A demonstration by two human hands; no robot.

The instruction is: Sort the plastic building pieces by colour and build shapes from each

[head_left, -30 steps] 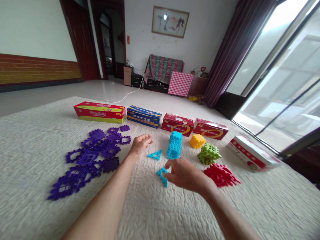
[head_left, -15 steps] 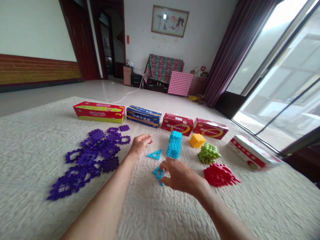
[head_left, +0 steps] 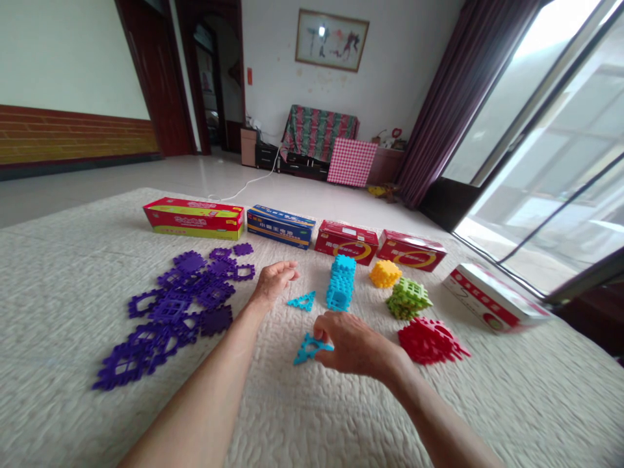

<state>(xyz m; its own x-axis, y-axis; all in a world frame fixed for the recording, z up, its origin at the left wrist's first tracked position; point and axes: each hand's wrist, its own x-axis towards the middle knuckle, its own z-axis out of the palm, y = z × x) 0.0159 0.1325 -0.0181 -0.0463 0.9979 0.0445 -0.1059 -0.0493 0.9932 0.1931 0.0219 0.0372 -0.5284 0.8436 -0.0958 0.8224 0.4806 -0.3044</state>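
My right hand (head_left: 351, 344) has its thumb and fingers around the right side of a blue triangular interlocking piece (head_left: 308, 350), low over the quilted cover. My left hand (head_left: 273, 285) rests in front of me, fingers loosely bent and apart from the thumb, with nothing in it. Just right of it lies another blue triangular piece (head_left: 302, 301). Beyond my right hand stands a stack of blue interlocking pieces (head_left: 340, 286). Many purple interlocking pieces (head_left: 170, 307) lie spread out left of my left hand.
To the right sit a yellow cube (head_left: 385, 274), a stack of green pieces (head_left: 408, 299) and a heap of red pieces (head_left: 431, 341). Behind them runs a row of boxes, among them a red-and-yellow box (head_left: 195, 221) and a blue box (head_left: 280, 227). A white-and-red box (head_left: 492, 299) stands farther right.
The near blue triangular piece has turned under my right hand, and one corner now points to the lower left. My left hand has stayed in place.
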